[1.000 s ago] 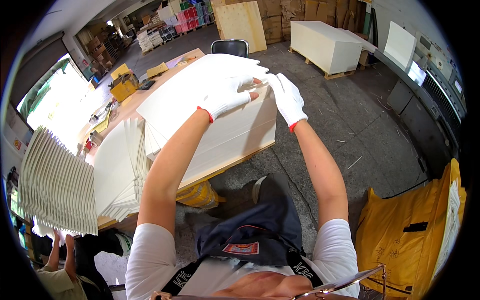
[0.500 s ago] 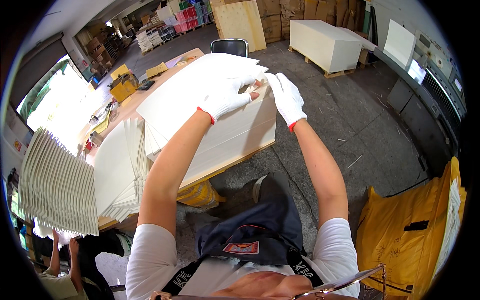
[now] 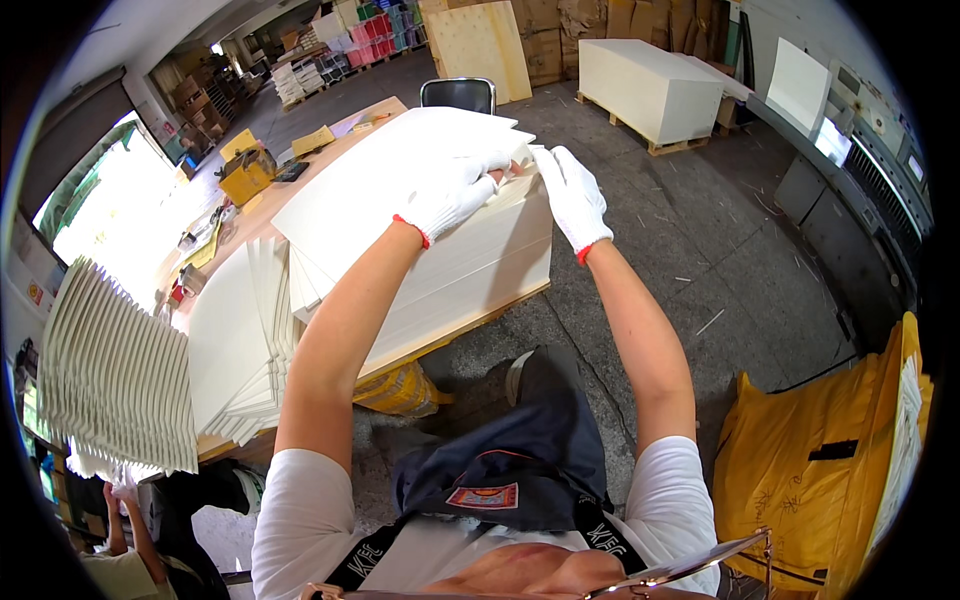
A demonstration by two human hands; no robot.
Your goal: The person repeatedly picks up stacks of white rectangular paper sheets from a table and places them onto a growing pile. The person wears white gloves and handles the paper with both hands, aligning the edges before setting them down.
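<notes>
Resting one white-gloved left hand (image 3: 450,196) on one tall stack of white sheets (image 3: 450,285) atop one wooden table (image 3: 250,224), bending thumb and forefinger close together at the right end; not showing whether gripping a sheet. Holding one white-gloved right hand (image 3: 575,200) nearly straight-fingered at that end, likewise not revealing any grip. Including, beyond, one black chair (image 3: 458,93), then one white block-shaped load (image 3: 640,85) on one wooden pallet (image 3: 655,147).

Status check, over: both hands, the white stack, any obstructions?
Left hand on top of the white stack, near its right end. Right hand at that end, contact unclear. Fanned sheets off left; nothing seen blocking either hand.
</notes>
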